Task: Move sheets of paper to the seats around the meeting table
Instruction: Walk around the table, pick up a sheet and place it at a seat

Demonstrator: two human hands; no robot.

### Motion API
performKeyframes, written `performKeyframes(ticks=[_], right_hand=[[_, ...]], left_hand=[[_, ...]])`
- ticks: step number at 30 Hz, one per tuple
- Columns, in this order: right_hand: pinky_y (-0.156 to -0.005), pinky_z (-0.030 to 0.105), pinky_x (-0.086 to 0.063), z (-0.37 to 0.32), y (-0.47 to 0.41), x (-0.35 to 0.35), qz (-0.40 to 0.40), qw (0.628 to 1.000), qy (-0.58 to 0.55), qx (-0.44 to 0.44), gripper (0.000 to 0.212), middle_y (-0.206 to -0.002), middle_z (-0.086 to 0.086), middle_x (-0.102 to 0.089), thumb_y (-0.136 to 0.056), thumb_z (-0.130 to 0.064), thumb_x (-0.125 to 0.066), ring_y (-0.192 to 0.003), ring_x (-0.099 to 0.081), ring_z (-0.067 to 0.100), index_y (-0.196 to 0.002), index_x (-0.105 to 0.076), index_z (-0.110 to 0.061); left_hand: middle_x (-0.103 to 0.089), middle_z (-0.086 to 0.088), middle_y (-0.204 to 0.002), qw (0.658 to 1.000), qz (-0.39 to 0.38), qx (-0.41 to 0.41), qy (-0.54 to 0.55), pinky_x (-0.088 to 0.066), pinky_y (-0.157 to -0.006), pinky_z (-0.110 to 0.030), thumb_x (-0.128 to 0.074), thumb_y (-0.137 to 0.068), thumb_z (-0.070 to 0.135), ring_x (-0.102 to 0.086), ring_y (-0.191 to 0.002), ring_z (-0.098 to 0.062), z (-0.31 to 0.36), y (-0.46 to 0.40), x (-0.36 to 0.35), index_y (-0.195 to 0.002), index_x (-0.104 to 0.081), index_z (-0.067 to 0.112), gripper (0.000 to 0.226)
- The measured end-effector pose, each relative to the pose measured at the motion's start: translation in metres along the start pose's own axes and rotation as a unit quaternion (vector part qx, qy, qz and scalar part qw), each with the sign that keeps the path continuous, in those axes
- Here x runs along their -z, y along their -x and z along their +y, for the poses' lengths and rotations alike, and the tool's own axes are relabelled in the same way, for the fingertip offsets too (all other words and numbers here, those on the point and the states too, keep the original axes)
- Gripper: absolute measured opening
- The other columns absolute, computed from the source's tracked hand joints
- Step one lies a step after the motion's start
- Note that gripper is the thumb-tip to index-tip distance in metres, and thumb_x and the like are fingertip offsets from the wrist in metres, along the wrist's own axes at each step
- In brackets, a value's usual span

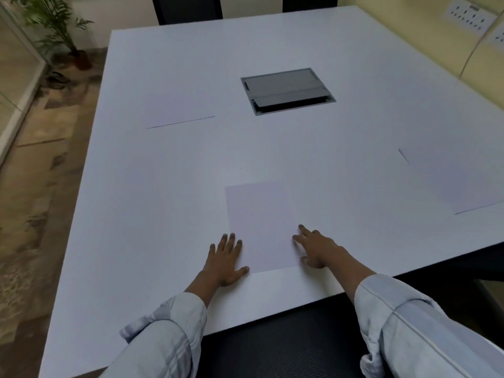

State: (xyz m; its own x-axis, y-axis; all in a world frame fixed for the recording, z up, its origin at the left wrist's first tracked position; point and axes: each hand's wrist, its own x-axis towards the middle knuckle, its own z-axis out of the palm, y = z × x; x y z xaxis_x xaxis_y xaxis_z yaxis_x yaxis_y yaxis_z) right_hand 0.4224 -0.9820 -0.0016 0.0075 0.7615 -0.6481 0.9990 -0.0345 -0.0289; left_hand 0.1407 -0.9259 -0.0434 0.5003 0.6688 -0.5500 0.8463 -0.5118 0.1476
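Observation:
A white sheet of paper (261,225) lies flat on the white meeting table (169,186), near its front edge. My left hand (226,260) rests flat on the table with spread fingers, touching the sheet's left edge. My right hand (316,249) lies with its fingertips on the sheet's right edge, fingers apart. Neither hand grips anything. A second sheet (177,110) lies at the left of the table. A third sheet (458,178) lies at the right, partly cut off by the frame.
A grey cable box (287,90) is set into the table's middle. A dark chair seat (286,345) sits below me at the front edge. Two dark chair backs (188,9) stand at the far end. A potted plant (68,31) stands on the floor at the left.

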Motion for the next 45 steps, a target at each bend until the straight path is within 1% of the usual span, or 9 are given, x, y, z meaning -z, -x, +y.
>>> performKeyframes(ticks=[6, 12, 20, 29, 32, 36, 39, 41, 45], right_hand=[[-0.109, 0.050, -0.040, -0.036, 0.008, 0.004, -0.057, 0.998, 0.022, -0.024, 0.059, -0.157, 0.008, -0.029, -0.095, -0.033, -0.054, -0.141, -0.032, 0.033, -0.148, -0.034, -0.018], [-0.112, 0.053, -0.036, -0.052, -0.002, 0.000, -0.067, 0.996, 0.016, -0.050, 0.071, -0.165, 0.011, -0.003, -0.096, -0.043, -0.053, -0.148, -0.019, 0.035, -0.153, -0.022, -0.015], [-0.115, 0.053, -0.033, -0.058, 0.000, -0.012, -0.055, 0.996, 0.016, -0.062, 0.083, -0.166, 0.010, 0.011, -0.096, -0.042, -0.053, -0.153, -0.003, 0.034, -0.157, -0.006, -0.013], [-0.113, 0.054, -0.035, -0.057, 0.006, -0.009, -0.043, 0.997, 0.023, -0.058, 0.078, -0.167, 0.007, 0.006, -0.097, -0.040, -0.053, -0.152, -0.009, 0.031, -0.156, -0.010, -0.013], [-0.112, 0.056, -0.034, -0.058, 0.009, -0.012, -0.035, 0.997, 0.035, -0.056, 0.078, -0.167, 0.006, 0.007, -0.097, -0.040, -0.052, -0.152, -0.008, 0.030, -0.157, -0.009, -0.014], [-0.114, 0.058, -0.029, -0.061, 0.014, -0.011, -0.026, 0.997, 0.053, -0.039, 0.079, -0.167, 0.006, 0.010, -0.098, -0.042, -0.049, -0.153, -0.002, 0.030, -0.157, -0.005, -0.014], [-0.116, 0.059, -0.025, -0.064, 0.015, -0.004, -0.013, 0.997, 0.077, -0.027, 0.081, -0.167, 0.007, 0.011, -0.098, -0.047, -0.046, -0.154, 0.000, 0.029, -0.158, -0.003, -0.015], [-0.116, 0.061, -0.024, -0.070, 0.011, 0.007, 0.006, 0.995, 0.099, -0.013, 0.082, -0.167, 0.007, 0.012, -0.098, -0.051, -0.044, -0.154, 0.000, 0.029, -0.158, -0.002, -0.016], [-0.116, 0.060, -0.022, -0.113, 0.003, 0.042, 0.047, 0.991, 0.125, 0.027, 0.081, -0.167, 0.010, 0.011, -0.098, -0.053, -0.042, -0.154, -0.002, 0.030, -0.158, -0.002, -0.016]], left_hand=[[0.022, -0.008, -0.162, 1.000, -0.026, -0.004, -0.015, 0.000, -0.120, -0.056, -0.032, -0.093, 0.064, 0.017, -0.150, -0.030, -0.002, 0.005, -0.006, -0.156, 0.009, 0.017, 0.089], [0.029, -0.009, -0.160, 1.000, -0.018, 0.008, 0.008, 0.003, -0.119, -0.057, -0.029, -0.093, 0.066, 0.022, -0.149, -0.031, 0.002, 0.008, -0.017, -0.154, 0.015, 0.017, 0.090], [0.028, -0.010, -0.160, 1.000, 0.005, -0.009, 0.008, 0.004, -0.119, -0.056, -0.030, -0.094, 0.064, 0.023, -0.148, -0.031, -0.003, 0.010, -0.026, -0.154, 0.015, 0.016, 0.089], [0.035, -0.010, -0.156, 1.000, 0.017, -0.017, 0.010, 0.007, -0.119, -0.054, -0.030, -0.092, 0.065, 0.025, -0.147, -0.031, -0.008, 0.011, -0.031, -0.152, 0.020, 0.016, 0.092], [0.041, -0.009, -0.149, 0.999, 0.027, -0.022, 0.009, 0.008, -0.118, -0.054, -0.024, -0.088, 0.069, 0.027, -0.146, -0.032, -0.011, 0.011, -0.034, -0.148, 0.027, 0.015, 0.095], [0.040, -0.009, -0.151, 0.999, 0.033, -0.027, 0.002, 0.011, -0.118, -0.053, -0.009, -0.076, 0.075, 0.030, -0.145, -0.030, -0.019, 0.018, -0.029, -0.139, 0.036, 0.019, 0.096], [0.042, -0.008, -0.149, 0.998, 0.065, -0.021, 0.003, 0.012, -0.118, -0.053, -0.005, -0.078, 0.078, 0.032, -0.144, -0.029, -0.028, 0.035, -0.016, -0.136, 0.046, 0.024, 0.094], [0.043, -0.008, -0.150, 0.995, 0.096, -0.012, 0.005, 0.013, -0.118, -0.052, 0.005, -0.077, 0.082, 0.035, -0.142, -0.029, -0.039, 0.054, -0.001, -0.126, 0.055, 0.029, 0.087], [0.044, -0.007, -0.150, 0.986, 0.163, 0.020, 0.009, 0.020, -0.116, -0.049, 0.008, -0.073, 0.078, 0.041, -0.140, -0.022, -0.076, 0.102, 0.028, -0.130, 0.048, 0.031, 0.085]])
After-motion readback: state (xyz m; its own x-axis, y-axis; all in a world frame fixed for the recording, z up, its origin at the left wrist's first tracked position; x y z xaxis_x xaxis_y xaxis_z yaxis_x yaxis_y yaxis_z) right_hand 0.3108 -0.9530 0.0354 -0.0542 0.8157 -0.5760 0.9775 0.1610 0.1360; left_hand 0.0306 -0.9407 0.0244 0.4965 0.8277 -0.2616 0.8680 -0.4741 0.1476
